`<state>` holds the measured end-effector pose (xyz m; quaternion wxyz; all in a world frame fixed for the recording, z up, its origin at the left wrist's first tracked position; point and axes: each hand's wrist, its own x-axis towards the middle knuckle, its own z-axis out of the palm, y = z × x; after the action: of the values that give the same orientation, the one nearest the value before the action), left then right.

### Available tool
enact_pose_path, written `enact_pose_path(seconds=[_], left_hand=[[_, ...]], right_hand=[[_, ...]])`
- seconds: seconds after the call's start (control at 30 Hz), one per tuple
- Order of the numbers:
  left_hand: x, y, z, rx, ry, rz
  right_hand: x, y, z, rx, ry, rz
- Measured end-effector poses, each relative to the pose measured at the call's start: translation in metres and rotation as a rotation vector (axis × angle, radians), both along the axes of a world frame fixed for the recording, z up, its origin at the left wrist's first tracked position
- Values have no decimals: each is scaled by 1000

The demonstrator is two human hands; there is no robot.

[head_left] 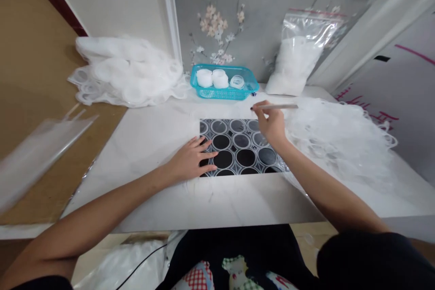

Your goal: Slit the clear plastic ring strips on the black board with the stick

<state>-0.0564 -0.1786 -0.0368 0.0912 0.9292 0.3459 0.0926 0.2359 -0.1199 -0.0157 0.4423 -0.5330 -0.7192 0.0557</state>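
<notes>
A dark sheet (246, 157) patterned with rows of pale-ringed circles lies flat on the white marbled table. My left hand (194, 158) rests with spread fingers on the sheet's left edge. Above the sheet's upper right part, my right hand (272, 123) is closed around a thin grey pen-like tool (280, 106), whose shaft points to the right. I cannot make out its working end. Just beyond the sheet stands a blue plastic basket (224, 94) with stacks of white rings (220, 79) in it.
A heap of white mesh-like ring pieces (125, 72) sits at the back left, and translucent ring sheets (340, 138) spread at the right. A filled zip bag (294, 63) leans against the wall. At the left lies a brown board (37, 99) with a clear plastic wrap (47, 158).
</notes>
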Motion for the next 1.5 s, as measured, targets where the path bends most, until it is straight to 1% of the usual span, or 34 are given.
enact_pose_path(seconds=[0.07,0.17,0.27,0.37,0.5,0.6,0.8,0.9,1.03,1.17,1.37,1.5], left_hand=[[2,2,5,57,-29,-12],[10,6,16,111,-31,-45],[22,12,22,115,19,-47],[29,19,19,105,19,-41],[28,23,10,126,-96,-31],[28,23,7,90,-153,-17],[35,30,10,-118,-235,38],[36,34,11,-199,-257,51],[35,36,11,-232,-239,50],[33,36,10,-248,-245,60],[34,34,13,-317,-321,124],[35,34,13,-307,-303,120]], right_hand=[[5,-22,-12,-86,61,38],[1,-54,-31,-229,137,103],[-4,-66,-39,-298,253,121],[-6,-65,-37,-328,321,129],[-8,-64,-35,-354,296,157],[-8,-65,-35,-371,294,169],[-7,-66,-37,-365,278,162],[-8,-68,-36,-317,204,167],[-8,-71,-34,-271,123,173],[-7,-71,-35,-279,145,173],[-7,-72,-36,-291,162,169],[-7,-72,-35,-305,160,168]])
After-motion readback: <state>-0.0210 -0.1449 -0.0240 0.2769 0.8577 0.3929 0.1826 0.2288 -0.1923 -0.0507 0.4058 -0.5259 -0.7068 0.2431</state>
